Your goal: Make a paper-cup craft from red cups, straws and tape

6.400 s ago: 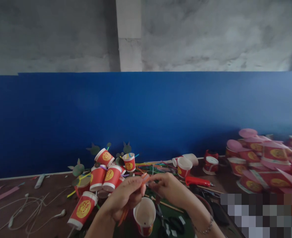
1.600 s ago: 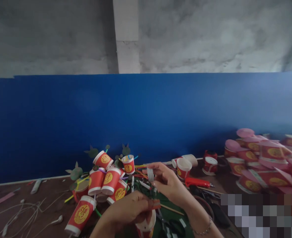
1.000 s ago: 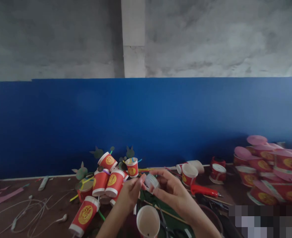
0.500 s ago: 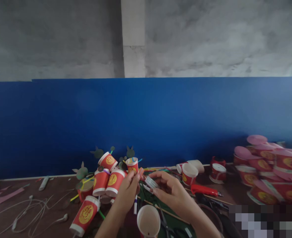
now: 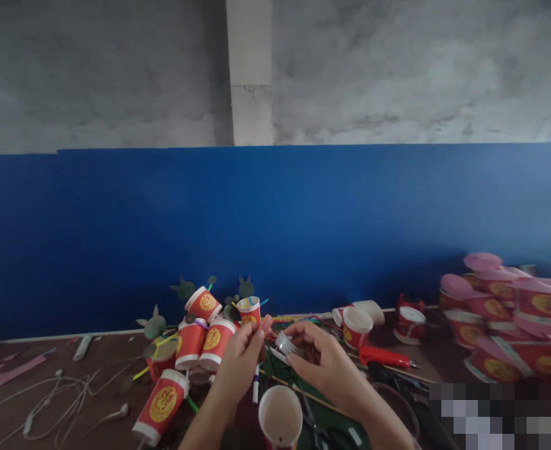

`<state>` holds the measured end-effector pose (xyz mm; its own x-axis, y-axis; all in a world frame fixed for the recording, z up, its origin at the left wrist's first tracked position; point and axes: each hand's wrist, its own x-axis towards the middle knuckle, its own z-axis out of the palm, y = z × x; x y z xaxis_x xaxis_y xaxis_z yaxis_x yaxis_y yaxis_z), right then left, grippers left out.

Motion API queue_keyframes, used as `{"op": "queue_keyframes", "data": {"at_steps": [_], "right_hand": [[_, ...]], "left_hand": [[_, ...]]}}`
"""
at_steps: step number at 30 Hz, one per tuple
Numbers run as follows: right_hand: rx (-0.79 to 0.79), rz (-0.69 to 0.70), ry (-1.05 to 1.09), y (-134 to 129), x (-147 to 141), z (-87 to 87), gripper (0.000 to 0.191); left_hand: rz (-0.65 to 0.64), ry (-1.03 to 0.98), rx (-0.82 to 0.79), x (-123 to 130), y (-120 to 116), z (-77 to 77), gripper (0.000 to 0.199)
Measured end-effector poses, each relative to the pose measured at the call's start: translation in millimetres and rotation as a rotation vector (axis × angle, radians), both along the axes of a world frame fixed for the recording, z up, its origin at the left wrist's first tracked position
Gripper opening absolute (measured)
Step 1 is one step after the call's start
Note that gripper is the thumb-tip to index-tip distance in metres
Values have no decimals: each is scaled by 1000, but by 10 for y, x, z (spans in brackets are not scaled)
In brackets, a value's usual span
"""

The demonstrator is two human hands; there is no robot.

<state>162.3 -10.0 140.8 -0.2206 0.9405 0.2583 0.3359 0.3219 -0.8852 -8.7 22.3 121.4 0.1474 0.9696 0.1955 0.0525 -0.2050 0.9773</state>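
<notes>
My left hand (image 5: 243,355) is closed in a pinch on a small orange-pink piece (image 5: 267,323), whose exact kind I cannot make out. Facing it, my right hand (image 5: 321,356) has its fingers curled round a small clear, shiny plastic piece (image 5: 285,343); the fingers hide part of it. The two held things are apart. Below and between my wrists stands a red paper cup (image 5: 280,414) with its open mouth up and a small dark hole inside. A white marker with a purple band (image 5: 255,386) lies beside my left wrist.
Several red paper cups (image 5: 165,400) with straws and rabbit cutouts (image 5: 154,324) are heaped at left, near tangled white earphones (image 5: 81,387). To the right lie a red hot-glue gun (image 5: 384,357), scissors (image 5: 313,425) and a stack of pink-trimmed cups (image 5: 500,306). A blue panel (image 5: 275,231) rises behind.
The clear piece has turned in my right hand and now shows a rounder, more see-through side. My left hand stays in nearly the same place. The view has shifted slightly.
</notes>
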Motion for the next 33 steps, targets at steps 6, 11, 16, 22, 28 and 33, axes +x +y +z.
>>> {"op": "queue_keyframes", "data": {"at_steps": [6,11,16,22,28,33], "right_hand": [[12,-8,-13,-4,-1,22,24],[48,-21,-81,8,-6,17,24],[120,-74,-191,50,0,-34,23],[87,-79,-243,89,2,-77,26],[49,53,-82,134,-10,-116,51],[54,119,41,200,-27,-208,52]], "left_hand": [[-1,-65,21,23,-13,0,52],[11,-43,75,-13,-31,26,49],[-56,-120,2,-2,-17,-2,49],[-134,-182,-111,13,22,-58,53],[-249,-186,-249,-2,-35,-2,54],[-373,-166,-315,-8,-51,-18,52]]}}
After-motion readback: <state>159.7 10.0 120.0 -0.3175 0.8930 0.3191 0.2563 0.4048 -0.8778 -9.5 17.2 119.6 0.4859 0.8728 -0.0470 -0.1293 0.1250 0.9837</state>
